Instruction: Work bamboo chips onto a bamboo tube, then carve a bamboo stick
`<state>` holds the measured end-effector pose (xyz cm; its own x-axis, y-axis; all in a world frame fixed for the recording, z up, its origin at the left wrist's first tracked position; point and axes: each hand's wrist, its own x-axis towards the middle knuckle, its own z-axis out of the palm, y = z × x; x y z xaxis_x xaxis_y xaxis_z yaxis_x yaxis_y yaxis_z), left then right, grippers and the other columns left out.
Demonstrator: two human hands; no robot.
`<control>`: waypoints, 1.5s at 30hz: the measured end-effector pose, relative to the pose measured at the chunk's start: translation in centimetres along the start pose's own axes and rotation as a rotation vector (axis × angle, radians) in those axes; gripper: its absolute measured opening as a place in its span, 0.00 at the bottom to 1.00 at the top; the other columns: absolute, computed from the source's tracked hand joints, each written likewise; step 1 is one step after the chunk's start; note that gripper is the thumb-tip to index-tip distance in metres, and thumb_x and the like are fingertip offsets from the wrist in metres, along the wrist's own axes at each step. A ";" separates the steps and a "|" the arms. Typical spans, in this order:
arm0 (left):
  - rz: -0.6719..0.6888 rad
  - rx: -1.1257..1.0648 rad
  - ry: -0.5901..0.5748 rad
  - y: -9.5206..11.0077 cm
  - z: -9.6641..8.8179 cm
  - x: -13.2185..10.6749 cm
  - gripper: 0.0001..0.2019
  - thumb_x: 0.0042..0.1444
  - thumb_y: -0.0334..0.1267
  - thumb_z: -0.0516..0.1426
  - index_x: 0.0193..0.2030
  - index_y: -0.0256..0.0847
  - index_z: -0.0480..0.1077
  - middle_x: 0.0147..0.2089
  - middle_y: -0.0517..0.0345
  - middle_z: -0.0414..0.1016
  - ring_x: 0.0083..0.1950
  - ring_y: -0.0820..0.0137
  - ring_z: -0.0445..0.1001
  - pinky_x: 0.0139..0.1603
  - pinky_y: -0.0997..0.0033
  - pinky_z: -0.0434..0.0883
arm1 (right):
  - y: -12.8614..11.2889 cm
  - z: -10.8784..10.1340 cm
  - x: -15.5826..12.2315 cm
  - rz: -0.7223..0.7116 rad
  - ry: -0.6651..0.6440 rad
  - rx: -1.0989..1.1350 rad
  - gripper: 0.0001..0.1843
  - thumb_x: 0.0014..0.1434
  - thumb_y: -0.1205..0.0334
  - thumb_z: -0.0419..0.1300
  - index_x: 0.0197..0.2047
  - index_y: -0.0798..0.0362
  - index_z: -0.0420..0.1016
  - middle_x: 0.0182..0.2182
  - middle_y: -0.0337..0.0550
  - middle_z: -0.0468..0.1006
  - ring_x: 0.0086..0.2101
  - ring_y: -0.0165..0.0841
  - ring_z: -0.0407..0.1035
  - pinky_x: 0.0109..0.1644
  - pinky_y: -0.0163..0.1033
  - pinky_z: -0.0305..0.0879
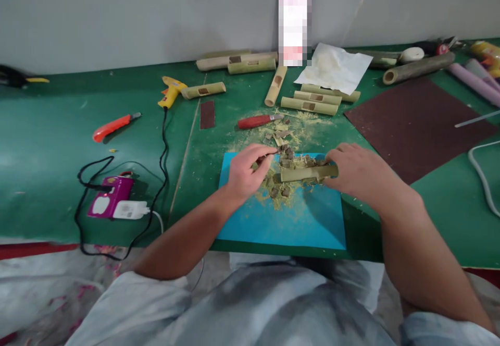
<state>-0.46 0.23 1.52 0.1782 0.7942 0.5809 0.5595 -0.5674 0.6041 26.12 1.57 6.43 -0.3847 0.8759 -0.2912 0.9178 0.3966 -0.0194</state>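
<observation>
My right hand (pixel 357 171) is closed round one end of a short green bamboo tube (pixel 308 173), held level over a blue mat (pixel 281 221). My left hand (pixel 246 171) is closed in a pinch on a thin tool whose tip reaches the tube's left end near a heap of small bamboo chips (pixel 287 154); the tool itself is too small to name. Sawdust and shavings (pixel 277 184) lie under the tube on the mat.
On the green table (pixel 50 137) lie several notched bamboo tubes (pixel 310 105), a red-handled knife (pixel 258 122), an orange cutter (pixel 113 126), a yellow glue gun (pixel 171 90) with black cord, a purple device (pixel 109 196), brown sandpaper sheet (pixel 417 122), white paper (pixel 336 67).
</observation>
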 end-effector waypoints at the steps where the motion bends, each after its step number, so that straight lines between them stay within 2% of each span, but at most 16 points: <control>1: 0.002 -0.001 -0.005 0.1 0.0 0.0 0.07 0.67 0.34 0.58 0.45 0.39 0.78 0.40 0.54 0.81 0.38 0.73 0.78 0.40 0.72 0.75 | 0.0 -0.1 0.0 0.001 -0.008 -0.004 0.17 0.58 0.54 0.63 0.47 0.54 0.76 0.43 0.51 0.76 0.45 0.45 0.68 0.43 0.45 0.59; 5: 0.065 0.004 -0.026 0.6 -0.2 0.0 0.07 0.67 0.33 0.57 0.47 0.39 0.77 0.41 0.53 0.82 0.39 0.72 0.79 0.42 0.71 0.76 | -0.1 -0.2 -0.2 0.014 0.017 0.017 0.13 0.57 0.59 0.63 0.44 0.55 0.76 0.40 0.51 0.76 0.43 0.43 0.69 0.41 0.44 0.58; 9: 0.086 0.017 0.003 0.9 -0.4 0.3 0.07 0.67 0.33 0.58 0.47 0.41 0.77 0.41 0.55 0.82 0.40 0.72 0.79 0.42 0.72 0.77 | 0.1 -0.5 -0.4 -0.016 0.029 0.054 0.08 0.55 0.64 0.63 0.40 0.53 0.76 0.37 0.48 0.75 0.41 0.41 0.68 0.38 0.43 0.56; 13: 0.115 0.050 0.036 1.4 -1.4 1.0 0.07 0.67 0.32 0.58 0.47 0.41 0.77 0.43 0.55 0.81 0.40 0.73 0.79 0.42 0.73 0.76 | 0.0 -1.4 -0.4 -0.099 0.039 0.184 0.02 0.57 0.62 0.64 0.35 0.51 0.75 0.36 0.44 0.76 0.40 0.39 0.67 0.37 0.41 0.55; 16: 0.110 0.110 0.042 1.9 -2.5 1.1 0.08 0.67 0.32 0.57 0.47 0.40 0.77 0.43 0.54 0.81 0.42 0.72 0.79 0.44 0.73 0.77 | -1.1 -1.6 -0.5 -0.106 0.137 0.234 0.04 0.58 0.61 0.64 0.37 0.51 0.75 0.37 0.44 0.77 0.41 0.39 0.68 0.36 0.40 0.55; 20: 0.008 0.173 0.023 1.9 -3.4 -0.4 0.08 0.67 0.34 0.57 0.48 0.40 0.77 0.42 0.54 0.81 0.38 0.73 0.78 0.41 0.74 0.76 | -3.6 -0.3 -0.5 -0.023 0.155 0.227 0.05 0.61 0.60 0.62 0.38 0.52 0.75 0.36 0.46 0.78 0.38 0.38 0.70 0.35 0.41 0.54; 23: -0.097 0.223 -0.007 1.4 -3.2 -2.0 0.08 0.67 0.34 0.57 0.47 0.39 0.77 0.43 0.53 0.81 0.40 0.72 0.79 0.41 0.74 0.76 | -5.3 1.3 -0.5 0.006 0.243 0.194 0.09 0.63 0.58 0.61 0.39 0.55 0.75 0.38 0.51 0.79 0.41 0.41 0.71 0.37 0.41 0.56; 26: -0.179 0.264 -0.011 0.9 -2.4 -3.0 0.09 0.68 0.35 0.56 0.47 0.40 0.77 0.44 0.52 0.82 0.42 0.70 0.79 0.44 0.71 0.76 | -6.2 2.8 -0.5 0.010 0.264 0.190 0.10 0.64 0.56 0.60 0.39 0.55 0.74 0.38 0.51 0.79 0.41 0.41 0.72 0.37 0.41 0.56; 31: -0.220 0.324 -0.072 0.9 -1.2 -3.1 0.09 0.68 0.36 0.55 0.48 0.40 0.77 0.46 0.50 0.82 0.47 0.66 0.80 0.49 0.68 0.76 | -6.5 4.6 -0.6 -0.023 0.305 0.146 0.14 0.64 0.51 0.60 0.38 0.54 0.74 0.37 0.50 0.79 0.38 0.41 0.72 0.35 0.41 0.54; 36: -0.251 0.386 -0.146 1.0 -0.6 -2.5 0.10 0.68 0.37 0.56 0.48 0.41 0.77 0.45 0.52 0.82 0.46 0.66 0.80 0.45 0.69 0.76 | -6.2 4.7 -0.8 -0.060 0.362 0.167 0.14 0.64 0.51 0.58 0.36 0.53 0.74 0.35 0.51 0.80 0.35 0.41 0.72 0.36 0.42 0.55; 45: -0.280 0.375 -0.085 0.6 -1.3 -2.8 0.09 0.65 0.34 0.57 0.48 0.40 0.77 0.45 0.51 0.82 0.45 0.66 0.80 0.47 0.68 0.77 | -5.5 4.6 -0.3 -0.094 0.373 0.194 0.12 0.63 0.53 0.59 0.37 0.53 0.75 0.36 0.51 0.79 0.37 0.42 0.71 0.37 0.43 0.57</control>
<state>-1.65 -2.60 0.92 0.0361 0.9292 0.3678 0.8461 -0.2242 0.4835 21.63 -2.16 2.20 -0.4439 0.8920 0.0852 0.8651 0.4514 -0.2188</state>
